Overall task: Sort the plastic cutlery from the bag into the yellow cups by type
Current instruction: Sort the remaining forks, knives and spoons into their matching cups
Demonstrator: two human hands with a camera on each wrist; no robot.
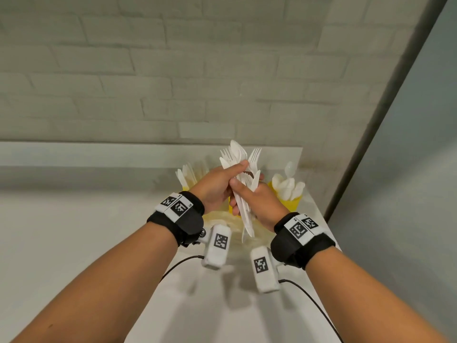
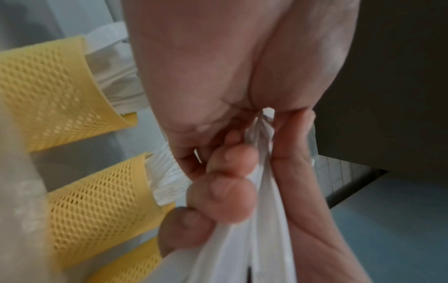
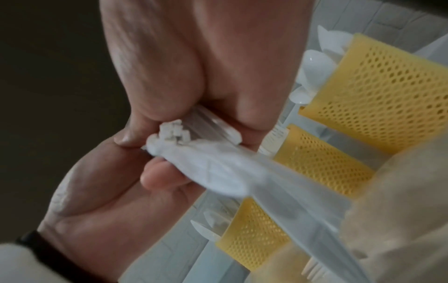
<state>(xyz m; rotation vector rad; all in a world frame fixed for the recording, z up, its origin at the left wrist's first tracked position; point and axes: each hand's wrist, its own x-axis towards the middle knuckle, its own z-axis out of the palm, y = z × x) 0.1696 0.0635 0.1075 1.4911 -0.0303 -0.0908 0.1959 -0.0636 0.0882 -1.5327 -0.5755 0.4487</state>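
Observation:
Both hands hold one bundle of white plastic cutlery (image 1: 243, 184) above the yellow mesh cups, with forks, knives and a spoon fanning upward. My left hand (image 1: 236, 173) grips the bundle from the left. My right hand (image 1: 248, 190) wraps its lower handles (image 3: 174, 134). The left cup (image 1: 185, 187) holds knives, and the right cup (image 1: 291, 203) holds spoons. The hands mostly hide the middle cup (image 1: 235, 212); the right wrist view shows that cup (image 3: 322, 162) with forks in it. In the left wrist view, curled fingers (image 2: 223, 197) press the handles (image 2: 266, 220).
A crumpled clear bag (image 1: 222, 219) lies on the white table (image 1: 188, 313) in front of the cups. The cups stand near the table's far right corner, against a pale brick wall (image 1: 173, 82). The table's right edge is close to my right wrist. Thin black cables hang below both wrists.

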